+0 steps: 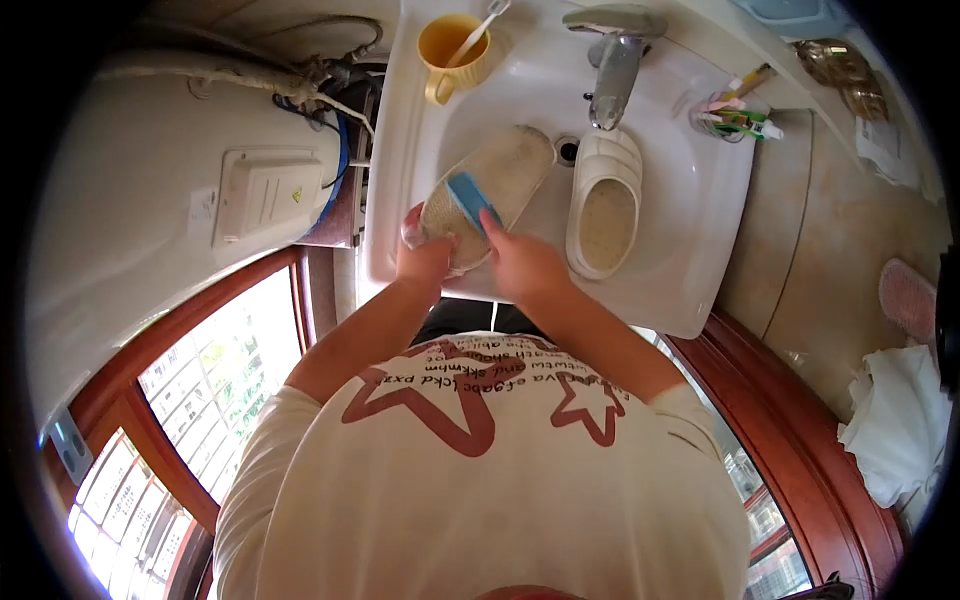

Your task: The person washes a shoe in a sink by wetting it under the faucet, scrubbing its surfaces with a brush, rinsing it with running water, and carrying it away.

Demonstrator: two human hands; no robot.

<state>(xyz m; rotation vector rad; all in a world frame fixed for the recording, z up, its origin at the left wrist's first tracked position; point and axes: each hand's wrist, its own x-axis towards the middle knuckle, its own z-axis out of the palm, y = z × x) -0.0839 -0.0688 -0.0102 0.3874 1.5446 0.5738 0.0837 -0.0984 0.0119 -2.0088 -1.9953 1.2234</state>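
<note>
Sink [680,300], left to right: yellow cup [450,78], far left corner, toothbrush [480,32] leaning inside; left hand [428,255], clamped on the near end of a pale slipper [520,165], apparently sole up, seemingly to steady it in the basin's left half; blue brush [470,200] against that slipper, gripped by the right hand [527,268], apparently for scrubbing; second slipper [607,205], opening up, near side of tap [615,75], probably parked aside; glass [725,115] of brushes, far right. Markings: shirt [500,500] lettering, "and" legible; no brand readable.
</note>
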